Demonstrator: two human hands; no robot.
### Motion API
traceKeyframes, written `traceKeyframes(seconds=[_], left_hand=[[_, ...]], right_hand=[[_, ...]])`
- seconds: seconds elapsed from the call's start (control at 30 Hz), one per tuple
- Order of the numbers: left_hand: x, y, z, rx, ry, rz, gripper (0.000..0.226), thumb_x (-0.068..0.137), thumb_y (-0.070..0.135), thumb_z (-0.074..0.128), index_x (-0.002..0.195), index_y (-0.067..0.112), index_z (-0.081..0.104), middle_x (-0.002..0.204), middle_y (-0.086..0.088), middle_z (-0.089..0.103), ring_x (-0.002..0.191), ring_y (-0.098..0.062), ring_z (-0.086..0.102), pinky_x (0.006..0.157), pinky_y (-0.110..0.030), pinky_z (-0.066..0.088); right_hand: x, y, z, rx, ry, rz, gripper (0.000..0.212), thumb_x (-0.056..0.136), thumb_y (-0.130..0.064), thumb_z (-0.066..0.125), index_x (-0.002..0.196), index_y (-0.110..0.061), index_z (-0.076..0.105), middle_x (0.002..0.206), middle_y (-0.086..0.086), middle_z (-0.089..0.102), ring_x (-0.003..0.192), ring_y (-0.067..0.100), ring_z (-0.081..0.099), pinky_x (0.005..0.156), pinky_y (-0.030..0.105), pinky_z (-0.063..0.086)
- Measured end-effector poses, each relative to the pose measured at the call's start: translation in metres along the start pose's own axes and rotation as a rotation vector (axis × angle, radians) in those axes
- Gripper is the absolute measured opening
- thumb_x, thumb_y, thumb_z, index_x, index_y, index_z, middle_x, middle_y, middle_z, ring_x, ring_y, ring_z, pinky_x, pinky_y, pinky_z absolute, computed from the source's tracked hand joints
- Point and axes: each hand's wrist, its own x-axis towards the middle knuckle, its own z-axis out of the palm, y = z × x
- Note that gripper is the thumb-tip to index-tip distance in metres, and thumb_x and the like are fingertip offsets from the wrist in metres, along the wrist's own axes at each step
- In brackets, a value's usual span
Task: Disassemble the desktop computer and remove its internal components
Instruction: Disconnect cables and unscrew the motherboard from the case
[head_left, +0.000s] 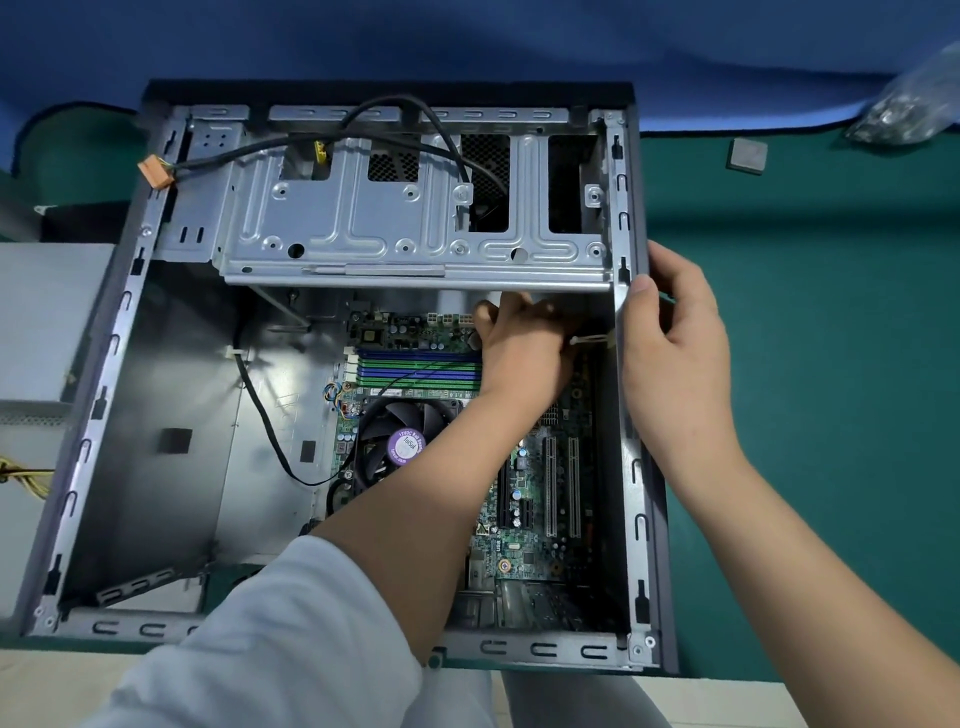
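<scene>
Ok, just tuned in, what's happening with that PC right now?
A person has the computer case open on its side. The left hand reaches in beneath the drive cage, over the motherboard. The right hand holds the case's right edge. The cooler fan is still mounted.

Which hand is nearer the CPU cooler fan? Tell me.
Left. The left hand is inside the case, just above and right of the CPU cooler fan; the right hand grips the case's right wall, farther off.
</scene>
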Motion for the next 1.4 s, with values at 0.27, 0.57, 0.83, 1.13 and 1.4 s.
traceKeyframes(seconds=[0.27,0.57,0.83,1.13,1.4], left_hand=[[0.000,0.005,0.000,-0.003,0.002,-0.079,0.022,0.057,0.006,0.074,0.077,0.014,0.070,0.082,-0.016,0.063,0.098,-0.034,0.047,0.078,-0.036,0.020],[0.004,0.007,-0.003,0.053,-0.093,-0.153,0.020,0.066,0.017,0.070,0.084,0.024,0.071,0.089,-0.009,0.065,0.103,-0.033,0.048,0.075,-0.035,0.017],[-0.005,0.001,-0.003,0.015,0.093,0.059,0.024,0.051,0.009,0.082,0.070,0.018,0.071,0.067,-0.010,0.065,0.084,-0.036,0.057,0.068,-0.035,0.019],[0.002,0.007,-0.003,-0.044,-0.067,-0.141,0.024,0.067,0.003,0.068,0.088,0.015,0.071,0.096,-0.014,0.064,0.106,-0.032,0.045,0.078,-0.034,0.019],[-0.001,0.006,0.001,0.008,-0.095,-0.101,0.032,0.075,0.007,0.062,0.099,0.027,0.069,0.106,-0.004,0.064,0.113,-0.028,0.039,0.083,-0.035,0.017]], right_hand=[[-0.001,0.000,0.001,0.007,0.012,0.006,0.033,0.098,-0.018,0.042,0.130,-0.016,0.051,0.125,-0.001,0.055,0.114,0.006,0.051,0.097,0.020,0.039],[-0.001,0.000,0.001,0.004,0.016,0.006,0.032,0.099,-0.019,0.042,0.129,-0.016,0.052,0.124,0.000,0.056,0.108,0.004,0.054,0.091,0.013,0.041],[-0.002,0.000,0.002,-0.003,0.025,0.009,0.031,0.099,-0.020,0.043,0.128,-0.017,0.053,0.122,0.001,0.057,0.106,0.006,0.056,0.091,0.019,0.043],[-0.002,0.000,0.001,-0.011,0.030,0.023,0.031,0.099,-0.021,0.043,0.129,-0.016,0.052,0.124,0.000,0.057,0.106,0.005,0.055,0.089,0.015,0.042],[-0.001,0.003,0.002,-0.007,0.032,0.010,0.031,0.099,-0.021,0.043,0.128,-0.016,0.053,0.124,-0.001,0.056,0.107,0.001,0.053,0.091,0.013,0.041]])
